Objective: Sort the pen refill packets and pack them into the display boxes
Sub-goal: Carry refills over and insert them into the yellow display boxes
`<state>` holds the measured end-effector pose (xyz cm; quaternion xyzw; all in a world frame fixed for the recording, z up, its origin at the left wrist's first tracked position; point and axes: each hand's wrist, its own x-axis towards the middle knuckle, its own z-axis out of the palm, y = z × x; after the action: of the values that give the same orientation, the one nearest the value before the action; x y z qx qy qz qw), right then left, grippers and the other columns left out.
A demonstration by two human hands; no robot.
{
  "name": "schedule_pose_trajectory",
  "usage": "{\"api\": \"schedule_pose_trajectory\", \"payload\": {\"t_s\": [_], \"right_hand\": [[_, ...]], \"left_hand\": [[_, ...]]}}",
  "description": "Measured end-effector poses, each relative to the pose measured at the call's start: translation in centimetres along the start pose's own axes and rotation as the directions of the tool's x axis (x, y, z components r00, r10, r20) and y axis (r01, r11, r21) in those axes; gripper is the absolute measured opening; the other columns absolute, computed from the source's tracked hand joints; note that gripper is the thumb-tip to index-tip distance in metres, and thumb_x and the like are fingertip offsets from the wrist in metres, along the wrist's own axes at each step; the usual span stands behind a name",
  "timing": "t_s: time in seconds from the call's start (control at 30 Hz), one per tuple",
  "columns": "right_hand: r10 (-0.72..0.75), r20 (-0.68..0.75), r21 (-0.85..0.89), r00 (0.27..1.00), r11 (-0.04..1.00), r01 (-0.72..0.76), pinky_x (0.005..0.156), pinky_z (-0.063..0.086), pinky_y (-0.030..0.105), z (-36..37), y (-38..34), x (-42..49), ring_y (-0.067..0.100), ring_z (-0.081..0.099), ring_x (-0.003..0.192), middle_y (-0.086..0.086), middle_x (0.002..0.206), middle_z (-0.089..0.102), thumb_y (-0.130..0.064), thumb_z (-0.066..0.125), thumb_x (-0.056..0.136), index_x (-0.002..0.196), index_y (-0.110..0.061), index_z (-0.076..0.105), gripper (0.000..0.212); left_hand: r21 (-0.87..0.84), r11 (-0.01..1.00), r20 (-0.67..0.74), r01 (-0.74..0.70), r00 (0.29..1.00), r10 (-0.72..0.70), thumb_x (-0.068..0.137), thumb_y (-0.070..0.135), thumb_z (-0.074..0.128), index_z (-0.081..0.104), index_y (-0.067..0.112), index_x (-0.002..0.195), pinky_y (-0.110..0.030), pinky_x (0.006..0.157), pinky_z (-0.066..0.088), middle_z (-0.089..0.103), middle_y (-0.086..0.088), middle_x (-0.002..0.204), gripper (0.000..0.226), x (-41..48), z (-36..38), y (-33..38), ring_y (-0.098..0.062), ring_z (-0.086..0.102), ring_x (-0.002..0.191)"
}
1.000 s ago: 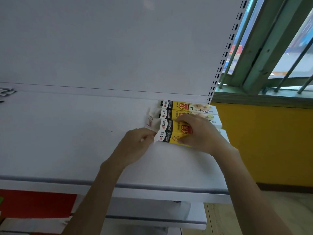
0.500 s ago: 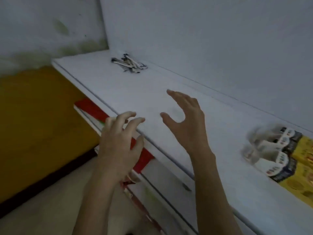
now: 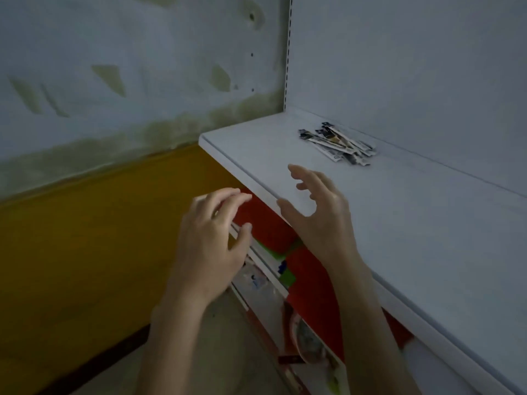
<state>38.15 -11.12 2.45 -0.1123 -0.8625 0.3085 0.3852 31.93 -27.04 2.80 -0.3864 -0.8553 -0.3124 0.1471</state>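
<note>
Our left grip [image 3: 211, 240] and right grip [image 3: 319, 215] spread, empty, by shelf [image 3: 427, 238] edge; refill packets [image 3: 336, 143] heaped well apart near shelf back; we risk scattering the loose pile grabbing hastily

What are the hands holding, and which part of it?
Nothing. The left hand and right hand are both empty, fingers loosely spread. The pen refill packets lie untouched on the shelf, beyond the right hand.

Refill packets [image 3: 338, 144] on shelf [image 3: 427, 223], near its back left corner; lower shelf [image 3: 266, 266] beneath
</note>
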Motion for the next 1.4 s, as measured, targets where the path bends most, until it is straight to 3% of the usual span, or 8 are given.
{"api": "schedule_pose_trajectory", "payload": {"t_s": [0.5, 0.67, 0.8, 0.93, 1.07, 1.2, 1.3, 1.4], "right_hand": [[0.197, -0.193, -0.291, 0.961, 0.924, -0.248, 0.092, 0.042, 0.031, 5.5, 12.9, 19.9, 0.023, 0.056, 0.108, 0.007, 0.12, 0.061, -0.016, 0.06, 0.087, 0.125, -0.012, 0.056, 0.038], [0.526, -0.125, -0.484, 0.841, 0.708, -0.514, 0.091, 0.039, 0.029, 5.1, 17.8, 22.6, 0.026, 0.052, 0.113, 0.009, 0.122, 0.059, -0.017, 0.055, 0.09, 0.124, -0.014, 0.057, 0.034], [0.653, -0.058, -0.679, 0.755, 0.529, -0.509, 0.092, 0.044, 0.036, 6.9, 19.4, 23.8, 0.026, 0.052, 0.113, 0.003, 0.12, 0.059, -0.023, 0.061, 0.084, 0.119, -0.022, 0.059, 0.035], [0.71, -0.121, -0.604, 0.693, 0.502, -0.619, 0.081, 0.046, 0.029, 7.8, 19.3, 24.3, 0.019, 0.055, 0.095, 0.004, 0.105, 0.062, -0.021, 0.067, 0.081, 0.108, -0.018, 0.064, 0.028], [0.745, -0.163, -0.445, 0.647, 0.53, -0.722, 0.056, 0.034, 0.022, 8.1, 18.9, 24.9, 0.007, 0.043, 0.059, -0.005, 0.069, 0.051, -0.036, 0.072, 0.076, 0.086, -0.014, 0.066, 0.025], [0.682, -0.265, -0.392, 0.682, 0.57, -0.722, 0.049, 0.026, 0.024, 7.9, 18.5, 25.1, 0.01, 0.034, 0.05, -0.005, 0.055, 0.037, -0.034, 0.062, 0.086, 0.058, -0.02, 0.042, 0.037], [0.648, -0.371, -0.41, 0.665, 0.529, -0.743, 0.048, 0.032, 0.024, 6.8, 17.8, 24.4, 0.011, 0.041, 0.051, -0.005, 0.058, 0.046, -0.034, 0.06, 0.087, 0.069, -0.016, 0.052, 0.027], [0.627, -0.417, -0.45, 0.659, 0.488, -0.748, 0.052, 0.037, 0.026, 6.0, 17.2, 23.4, 0.017, 0.049, 0.057, -0.001, 0.066, 0.055, -0.034, 0.06, 0.087, 0.082, -0.011, 0.059, 0.023]], "left_hand": [[-0.276, 0.922, 0.166, -0.272, 0.931, 0.324, 0.083, 0.034, 0.043, 0.057, 0.018, 0.121, -0.027, 0.098, 0.032, 0.055, 0.001, 0.124, 0.044, 25.6, 12.0, -9.6, -0.015, 0.043, 0.116], [-0.351, 0.889, 0.298, -0.294, 0.865, 0.403, 0.089, 0.021, 0.055, 0.057, 0.016, 0.121, -0.032, 0.097, 0.035, 0.056, -0.003, 0.124, 0.032, 32.3, 17.3, -11.5, -0.02, 0.045, 0.114], [-0.366, 0.883, 0.472, -0.293, 0.759, 0.448, 0.09, 0.022, 0.054, 0.058, 0.018, 0.12, -0.031, 0.093, 0.038, 0.057, -0.004, 0.118, 0.03, 36.3, 20.5, -12.2, -0.02, 0.048, 0.109], [-0.389, 0.873, 0.548, -0.294, 0.688, 0.476, 0.091, 0.023, 0.053, 0.059, 0.017, 0.118, -0.03, 0.088, 0.042, 0.059, -0.006, 0.113, 0.029, 38.8, 22.0, -13.1, -0.02, 0.052, 0.104], [-0.43, 0.871, 0.585, -0.237, 0.662, 0.469, 0.09, 0.024, 0.055, 0.064, 0.016, 0.11, -0.031, 0.085, 0.047, 0.064, -0.004, 0.105, 0.023, 39.4, 22.5, -13.2, -0.018, 0.058, 0.095], [-0.391, 0.908, 0.595, -0.151, 0.711, 0.375, 0.092, 0.036, 0.052, 0.066, 0.013, 0.09, -0.032, 0.076, 0.051, 0.068, -0.006, 0.093, 0.028, 39.2, 23.0, -12.2, -0.021, 0.062, 0.083], [-0.264, 0.955, 0.641, -0.133, 0.716, 0.276, 0.089, 0.059, 0.041, 0.057, 0.011, 0.081, -0.03, 0.069, 0.045, 0.063, -0.007, 0.089, 0.052, 38.5, 23.8, -8.6, -0.026, 0.062, 0.084], [-0.219, 0.959, 0.641, -0.181, 0.714, 0.281, 0.083, 0.069, 0.039, 0.059, 0.009, 0.1, -0.03, 0.071, 0.042, 0.063, -0.007, 0.103, 0.066, 37.8, 25.5, -4.6, -0.025, 0.061, 0.091]]}}
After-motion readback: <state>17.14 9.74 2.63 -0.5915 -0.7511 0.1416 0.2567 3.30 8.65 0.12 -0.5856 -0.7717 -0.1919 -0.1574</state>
